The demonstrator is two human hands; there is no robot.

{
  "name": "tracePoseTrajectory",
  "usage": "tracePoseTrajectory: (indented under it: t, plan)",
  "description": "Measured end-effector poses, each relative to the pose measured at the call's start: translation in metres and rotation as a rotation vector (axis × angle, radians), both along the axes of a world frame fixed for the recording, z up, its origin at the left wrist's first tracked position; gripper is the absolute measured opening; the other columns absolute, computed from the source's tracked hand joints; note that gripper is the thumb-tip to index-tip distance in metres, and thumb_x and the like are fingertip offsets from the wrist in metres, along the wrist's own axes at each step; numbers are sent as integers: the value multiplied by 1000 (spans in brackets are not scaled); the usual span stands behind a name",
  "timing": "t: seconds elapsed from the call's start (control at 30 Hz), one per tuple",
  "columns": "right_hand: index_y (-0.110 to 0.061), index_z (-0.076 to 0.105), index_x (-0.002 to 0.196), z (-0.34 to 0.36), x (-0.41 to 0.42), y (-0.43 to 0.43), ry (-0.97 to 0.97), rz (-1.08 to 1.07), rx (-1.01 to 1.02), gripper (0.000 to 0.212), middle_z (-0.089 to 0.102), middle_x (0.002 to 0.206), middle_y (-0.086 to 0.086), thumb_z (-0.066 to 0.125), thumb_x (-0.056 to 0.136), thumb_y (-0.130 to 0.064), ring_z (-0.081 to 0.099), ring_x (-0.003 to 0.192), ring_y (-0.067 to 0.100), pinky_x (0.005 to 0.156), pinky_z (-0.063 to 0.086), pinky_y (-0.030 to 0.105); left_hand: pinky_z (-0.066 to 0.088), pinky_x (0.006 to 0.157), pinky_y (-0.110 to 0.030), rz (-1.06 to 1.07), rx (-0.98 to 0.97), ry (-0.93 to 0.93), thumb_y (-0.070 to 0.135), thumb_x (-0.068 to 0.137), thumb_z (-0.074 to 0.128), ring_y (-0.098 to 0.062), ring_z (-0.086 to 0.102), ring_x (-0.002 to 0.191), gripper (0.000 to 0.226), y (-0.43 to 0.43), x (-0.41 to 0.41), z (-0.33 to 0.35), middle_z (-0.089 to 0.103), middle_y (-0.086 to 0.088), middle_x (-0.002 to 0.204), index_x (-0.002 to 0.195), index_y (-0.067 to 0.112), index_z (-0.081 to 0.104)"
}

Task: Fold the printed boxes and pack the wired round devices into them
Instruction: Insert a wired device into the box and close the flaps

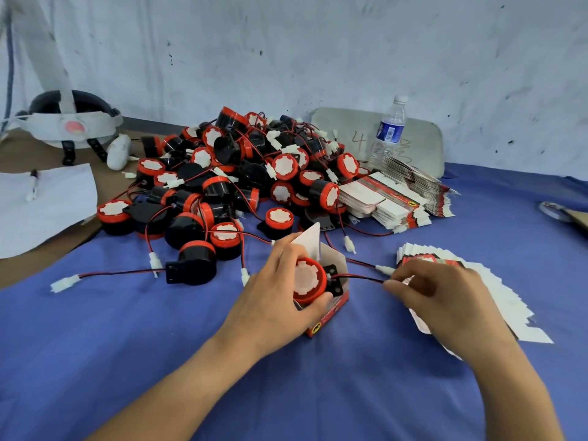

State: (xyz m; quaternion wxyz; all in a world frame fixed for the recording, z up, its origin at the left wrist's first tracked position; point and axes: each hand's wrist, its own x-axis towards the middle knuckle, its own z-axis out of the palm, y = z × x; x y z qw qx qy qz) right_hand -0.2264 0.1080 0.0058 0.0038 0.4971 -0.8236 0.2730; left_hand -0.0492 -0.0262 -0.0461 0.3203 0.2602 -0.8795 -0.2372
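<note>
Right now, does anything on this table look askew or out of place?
Nothing damaged. The wire of the round device in the open box hangs outside it, pinched by the right hand; the left hand holds the device. The flat boxes beside it lie fanned askew.

A scuffed, stained white wall [350,43] stands behind a brown table [19,154] mostly covered by blue cloth [159,345]. A grey chair back [423,135] leans against the wall.

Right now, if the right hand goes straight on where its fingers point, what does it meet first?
Probably the open printed box, which the left hand holds: the right hand points left along the wire it pinches. Depth is unclear.
</note>
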Motion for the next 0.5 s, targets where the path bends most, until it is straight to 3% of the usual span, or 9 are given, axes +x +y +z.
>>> tracePoseTrajectory:
  t: [0.13, 0.27, 0.37, 0.5]
  plan:
    - [-34, 61, 75, -1, -4, 4, -165, -15, 36, 15, 61, 67, -8, 66, 88, -28, 58, 64, 11, 62, 48, 29, 51, 78, -36, 51, 17, 10, 67, 71, 50, -4, 45, 97, 50, 0, 0, 1, 39, 24, 112, 106, 38, 31]
    - [-37, 62, 74, -3, -2, 0, -222, -55, -219, 28, 66, 72, -12, 66, 87, -13, 54, 71, 6, 60, 40, 7, 52, 79, -35, 61, 44, 2, 67, 69, 52, -2, 47, 94, 49, -1, 1, 1, 47, 22, 105, 106, 39, 34]
    - [-35, 63, 73, -5, 14, -9, -125, -28, -425, 31, 65, 69, -25, 69, 84, -7, 55, 72, 0, 63, 37, 0, 51, 77, -37, 65, 6, -14, 71, 67, 47, -2, 44, 91, 52, -3, 3, 3, 38, 23, 104, 103, 36, 34]
    - [-14, 73, 86, -16, 40, -22, 73, 86, -618, 10, 68, 74, -11, 66, 85, -8, 59, 65, 9, 61, 44, 11, 50, 69, -39, 121, -18, -26, 69, 66, 52, -18, 52, 88, 53, -2, 3, 3, 28, 22, 104, 95, 29, 32]
